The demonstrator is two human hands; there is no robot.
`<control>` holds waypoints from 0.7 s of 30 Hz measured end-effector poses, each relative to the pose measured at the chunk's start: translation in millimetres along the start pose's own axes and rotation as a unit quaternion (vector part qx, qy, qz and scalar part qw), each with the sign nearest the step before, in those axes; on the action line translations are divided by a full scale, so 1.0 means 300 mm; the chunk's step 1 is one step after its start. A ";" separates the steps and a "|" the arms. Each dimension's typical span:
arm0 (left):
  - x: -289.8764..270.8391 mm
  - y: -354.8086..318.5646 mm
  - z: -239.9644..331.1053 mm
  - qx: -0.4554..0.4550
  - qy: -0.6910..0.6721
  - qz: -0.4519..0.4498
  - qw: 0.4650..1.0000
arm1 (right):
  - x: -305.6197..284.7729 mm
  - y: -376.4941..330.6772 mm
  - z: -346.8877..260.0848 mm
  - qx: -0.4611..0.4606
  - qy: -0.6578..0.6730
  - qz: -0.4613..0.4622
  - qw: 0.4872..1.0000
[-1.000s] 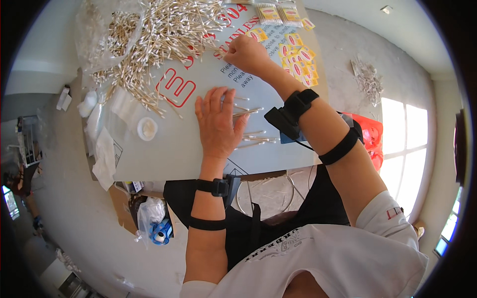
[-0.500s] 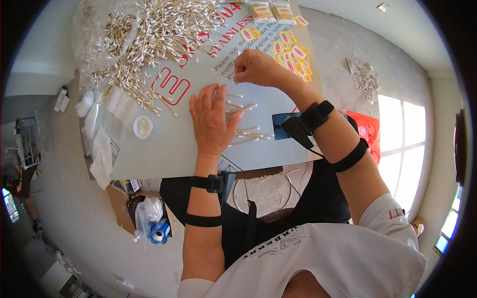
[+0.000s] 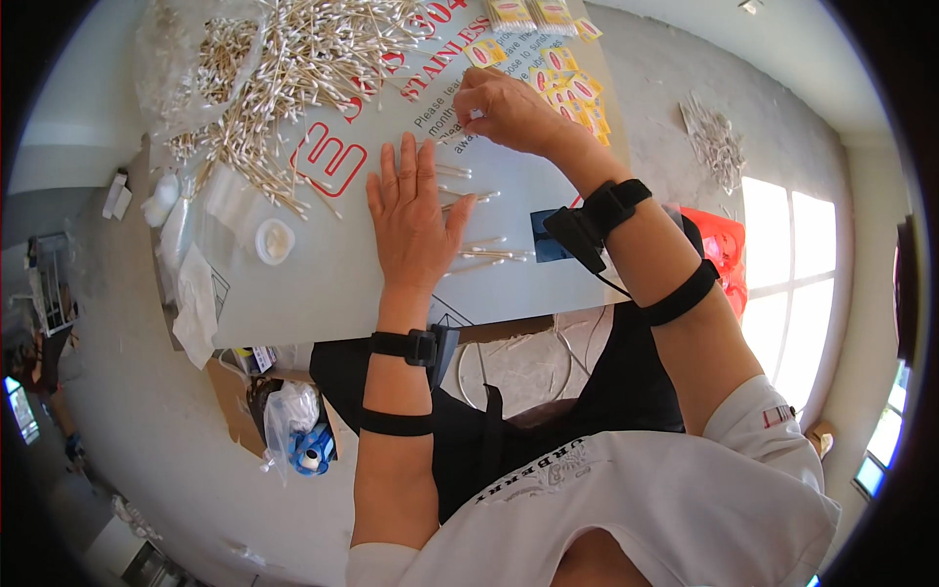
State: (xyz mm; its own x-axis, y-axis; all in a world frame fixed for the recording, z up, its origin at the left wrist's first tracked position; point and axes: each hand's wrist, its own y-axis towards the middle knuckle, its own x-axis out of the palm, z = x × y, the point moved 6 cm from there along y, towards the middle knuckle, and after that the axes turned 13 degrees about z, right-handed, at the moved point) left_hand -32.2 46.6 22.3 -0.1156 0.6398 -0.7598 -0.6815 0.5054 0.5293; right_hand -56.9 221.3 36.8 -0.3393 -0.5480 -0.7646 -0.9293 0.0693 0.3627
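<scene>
My left hand (image 3: 409,217) lies flat, palm down, on the printed table sheet (image 3: 323,284), its fingers stretched out and slightly spread. Several loose cotton swabs (image 3: 486,256) rest just right of it, some close by its thumb and index finger. Farther right, my right hand (image 3: 514,115) is closed above the sheet. A small white thing (image 3: 476,113) shows between its curled fingers, too small to name. Beyond that hand lie many yellow-and-white paper labels (image 3: 579,98). A large heap of cotton swabs (image 3: 293,68) covers the far left of the table.
Bundled swabs with yellow labels (image 3: 528,15) stand at the far edge. A clear plastic bag (image 3: 196,68) overlaps the heap. A small round white tub (image 3: 275,241) and a tissue (image 3: 198,308) are at the left. A red bag (image 3: 719,245) sits beyond the right edge.
My right hand has turned a little, so the white thing between its fingers now shows. My left hand's fingers are straighter and more spread. The whole view has shifted slightly.
</scene>
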 end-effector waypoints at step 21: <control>-0.003 -0.028 0.032 0.019 -0.051 -0.037 0.998 | -0.009 -0.133 -0.079 -0.009 -0.088 0.068 0.994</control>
State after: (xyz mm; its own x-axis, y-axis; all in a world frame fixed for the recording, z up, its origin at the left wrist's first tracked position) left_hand -19.6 47.4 22.1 0.0094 0.6540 -0.7564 -0.6575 0.5740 0.4881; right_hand -15.4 200.1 36.9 -0.4835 -0.3807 -0.7882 -0.8708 0.1177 0.4773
